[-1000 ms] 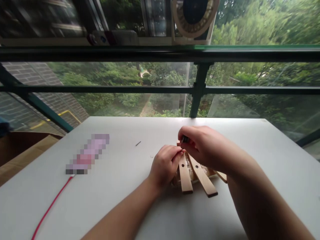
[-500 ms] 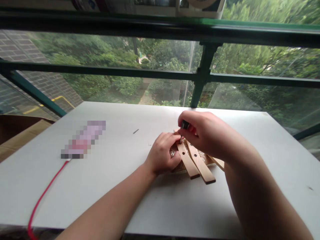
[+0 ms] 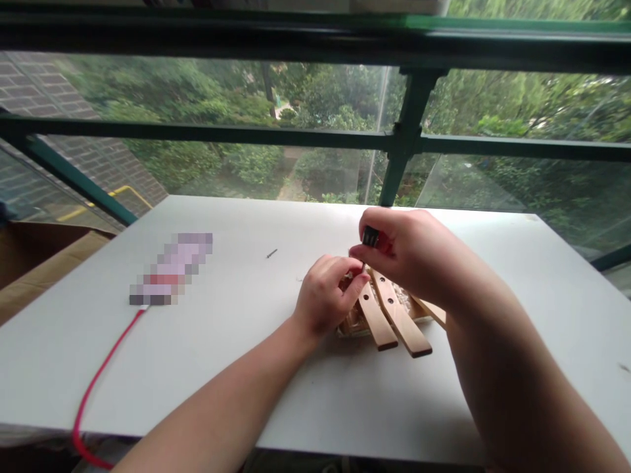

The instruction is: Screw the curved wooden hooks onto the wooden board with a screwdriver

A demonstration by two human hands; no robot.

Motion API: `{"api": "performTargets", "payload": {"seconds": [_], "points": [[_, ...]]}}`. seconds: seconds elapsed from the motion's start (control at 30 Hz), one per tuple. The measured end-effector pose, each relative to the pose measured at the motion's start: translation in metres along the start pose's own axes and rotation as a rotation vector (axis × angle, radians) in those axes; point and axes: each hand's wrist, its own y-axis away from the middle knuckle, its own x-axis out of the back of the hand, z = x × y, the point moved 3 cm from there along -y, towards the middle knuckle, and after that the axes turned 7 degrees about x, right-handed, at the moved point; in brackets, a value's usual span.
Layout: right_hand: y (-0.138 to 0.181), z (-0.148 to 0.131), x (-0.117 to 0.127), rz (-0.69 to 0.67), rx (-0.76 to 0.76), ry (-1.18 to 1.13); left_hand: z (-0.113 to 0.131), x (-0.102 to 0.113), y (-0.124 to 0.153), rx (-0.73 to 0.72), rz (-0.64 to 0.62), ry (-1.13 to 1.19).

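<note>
My right hand [image 3: 401,246] is closed around the black handle of a screwdriver [image 3: 370,236], its metal shaft pointing down. At the lower end of that shaft, the thumb and forefinger of my left hand [image 3: 328,292] come together in a pinch; what lies between them is too small to make out. Below both hands are two flat wooden strips [image 3: 377,318] [image 3: 401,318] with dark round holes. They rest on a wooden piece with pale bristly or woven filling [image 3: 401,299], partly covered by my hands. Another wooden strip [image 3: 431,311] juts out under my right wrist.
A small dark screw or nail [image 3: 272,253] lies on the white table [image 3: 221,355], left of my hands. Farther left is a blurred-out phone-like object [image 3: 172,266] with a red cable [image 3: 101,368]. A green railing [image 3: 315,135] stands behind the table; a cardboard box [image 3: 54,259] is at left.
My left fingers have gone from resting against the wooden strip to pinching at the screwdriver's tip. The screwdriver has risen slightly off the strip. The whole view has shifted a little.
</note>
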Motion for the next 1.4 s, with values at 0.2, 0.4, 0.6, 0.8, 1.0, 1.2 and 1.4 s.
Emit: {"api": "performTargets", "payload": {"seconds": [0.2,0.4,0.6,0.8,1.0,1.2,1.4], "points": [[-0.0002,0.0005,-0.0024,-0.008,0.018,0.042,0.0005,0.0006,-0.0009,-0.02,0.01,0.009],[0.0063,0.0008,-0.0064,-0.078,0.104,-0.078,-0.0007,0.0004,-0.0015,-0.021,0.004,-0.004],[0.009,-0.002,-0.0047,-0.1,0.141,-0.076,-0.0004,0.0008,-0.0012,-0.027,-0.001,0.007],[0.0038,0.0003,0.0012,-0.059,0.067,0.011,-0.0005,-0.0008,-0.0015,-0.031,-0.007,0.011],[0.0018,-0.0017,-0.0023,-0.022,0.055,-0.001,0.0001,-0.0014,-0.0008,-0.03,0.017,-0.014],[0.0015,-0.001,-0.0032,0.012,0.089,-0.057,0.0014,-0.0014,-0.0001,-0.037,0.042,-0.03],[0.0016,-0.0014,-0.0048,0.023,0.099,-0.074,0.0004,-0.0019,0.0013,-0.048,0.056,-0.025]]}}
